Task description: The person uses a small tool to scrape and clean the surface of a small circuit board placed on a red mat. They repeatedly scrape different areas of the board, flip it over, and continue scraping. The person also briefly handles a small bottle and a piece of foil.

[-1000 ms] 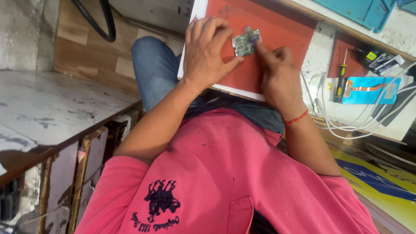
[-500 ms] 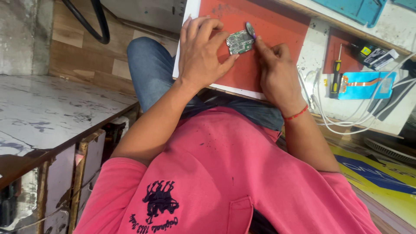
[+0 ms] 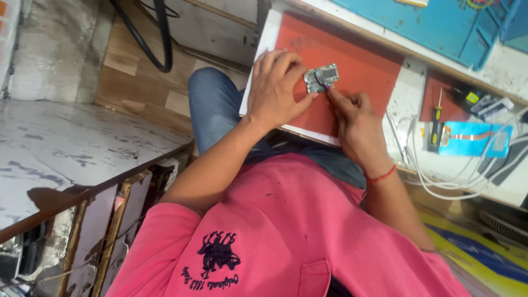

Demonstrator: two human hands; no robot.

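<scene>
Hands meet over a small green circuit board (image 3: 321, 77) that lies on a red mat (image 3: 357, 71) at the near edge of the surface (image 3: 407, 104). Left hand (image 3: 278, 88) rests flat on the mat beside the board, fingers spread and curved, with the thumb and forefinger tips touching the board's near edge and steadying it. Right hand (image 3: 355, 118) is curled, fingers pressed together around a thin tool (image 3: 322, 83) whose tip touches the board; what kind of tool it is cannot be told. A red thread circles the right wrist.

The mat sits on a white board (image 3: 258, 66) that overhangs the person's lap, above a knee in blue jeans (image 3: 212, 107). The person wears a pink shirt (image 3: 286, 231) with a dark print low on the front.

To the right of the mat lie a screwdriver (image 3: 436, 124) with a yellow and black handle, a light blue flat piece (image 3: 476, 140) with an orange strip across it, and loose white cables (image 3: 434, 176). A blue mat (image 3: 429, 22) lies farther back. On the left stands a worn grey table (image 3: 66, 154), well apart from the hands, and a black cable (image 3: 162, 38) hangs down over the wooden floor.
</scene>
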